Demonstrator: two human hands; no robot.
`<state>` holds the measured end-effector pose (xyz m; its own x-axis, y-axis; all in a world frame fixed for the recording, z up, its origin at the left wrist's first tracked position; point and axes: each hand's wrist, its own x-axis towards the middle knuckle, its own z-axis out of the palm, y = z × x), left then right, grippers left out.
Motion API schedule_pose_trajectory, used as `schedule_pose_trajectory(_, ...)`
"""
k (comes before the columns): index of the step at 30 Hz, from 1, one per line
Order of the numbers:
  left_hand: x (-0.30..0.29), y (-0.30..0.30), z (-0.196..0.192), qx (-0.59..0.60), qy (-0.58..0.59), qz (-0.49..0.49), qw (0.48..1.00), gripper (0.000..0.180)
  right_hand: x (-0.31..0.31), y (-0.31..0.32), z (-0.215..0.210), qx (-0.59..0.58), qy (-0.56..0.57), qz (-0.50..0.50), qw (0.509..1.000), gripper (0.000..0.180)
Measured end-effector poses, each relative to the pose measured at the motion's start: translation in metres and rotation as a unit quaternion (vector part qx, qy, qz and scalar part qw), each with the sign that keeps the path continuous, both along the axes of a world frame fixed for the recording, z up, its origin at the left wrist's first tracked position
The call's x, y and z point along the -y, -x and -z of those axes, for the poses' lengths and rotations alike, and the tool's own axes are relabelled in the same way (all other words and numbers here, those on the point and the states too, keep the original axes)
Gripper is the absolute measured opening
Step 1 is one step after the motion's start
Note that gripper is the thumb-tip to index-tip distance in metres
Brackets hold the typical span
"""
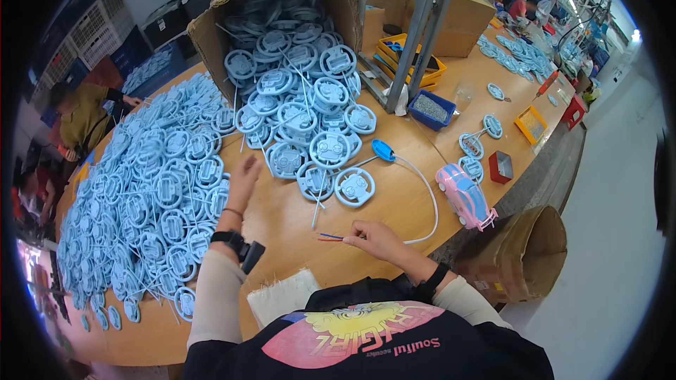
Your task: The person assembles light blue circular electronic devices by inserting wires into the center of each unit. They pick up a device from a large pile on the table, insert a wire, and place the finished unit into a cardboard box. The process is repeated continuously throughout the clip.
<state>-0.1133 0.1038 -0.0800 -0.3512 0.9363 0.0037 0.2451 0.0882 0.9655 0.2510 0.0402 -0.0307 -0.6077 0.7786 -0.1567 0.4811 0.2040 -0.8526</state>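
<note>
My right hand (pixel 378 241) is closed in a pinch on a white cable (pixel 434 200), close to its stripped end. Bare red and blue wires (pixel 329 237) stick out to the left of the fingers. The cable curves away to a small blue oval plastic piece (pixel 383 150) lying on the table. My left hand (pixel 243 176) hovers over the wood, fingers stretched out and nothing in them. It is between a wide heap of light blue toy steering wheels (pixel 169 190) and the wheels (pixel 331 150) spilling from a cardboard box (pixel 211 35).
A metal post (pixel 415 42) rises behind a blue bin of small parts (pixel 431 110). To the right are a pink toy car (pixel 465 195), a red box (pixel 501 167) and a yellow tray (pixel 529 124). An open carton (pixel 514 253) stands beside the table. Other people sit far left and far right.
</note>
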Motion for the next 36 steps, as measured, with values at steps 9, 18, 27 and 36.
schedule_pose_trajectory(9,-0.03,-0.043,0.006,-0.343,0.031,0.003,0.939,0.036,-0.006,-0.012,0.01,0.036,-0.062,0.058,0.996,0.037)
schedule_pose_trajectory(18,0.126,-0.142,-0.062,-0.413,-0.187,0.028,0.891,0.018,-0.04,0.041,0.015,-0.079,0.062,-0.001,0.995,0.047)
schedule_pose_trajectory(27,0.161,-0.169,-0.098,-0.379,-0.214,0.122,0.892,0.023,-0.024,0.062,-0.004,-0.051,0.327,0.039,0.943,0.043)
schedule_pose_trajectory(36,0.147,-0.098,-0.004,0.242,0.055,0.041,0.968,0.055,-0.03,0.038,-0.02,-0.112,0.254,0.003,0.961,0.027)
